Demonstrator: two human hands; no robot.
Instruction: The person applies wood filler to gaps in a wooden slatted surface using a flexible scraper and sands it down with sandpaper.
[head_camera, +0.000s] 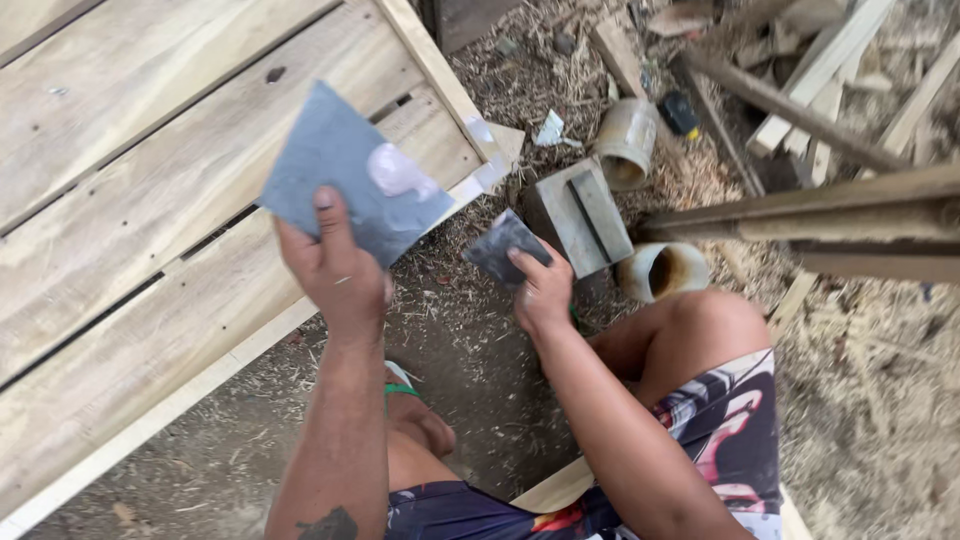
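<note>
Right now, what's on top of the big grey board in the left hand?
A pale smear of putty sits on the grey board, near its right edge. The left hand thumb covers the lower edge; the underside is hidden.

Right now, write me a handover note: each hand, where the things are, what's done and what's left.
Left hand: holds up a flat grey board with a pale dab of filler on it.
Right hand: grips a small grey scraper, no filler visible on it.
Wooden panel: lies to the left, gaps between its planks open.
Two cans and a grey block sit on the sawdust floor.
Done: filler loaded on the board.
Left: no filler seen on the panel yet.
</note>
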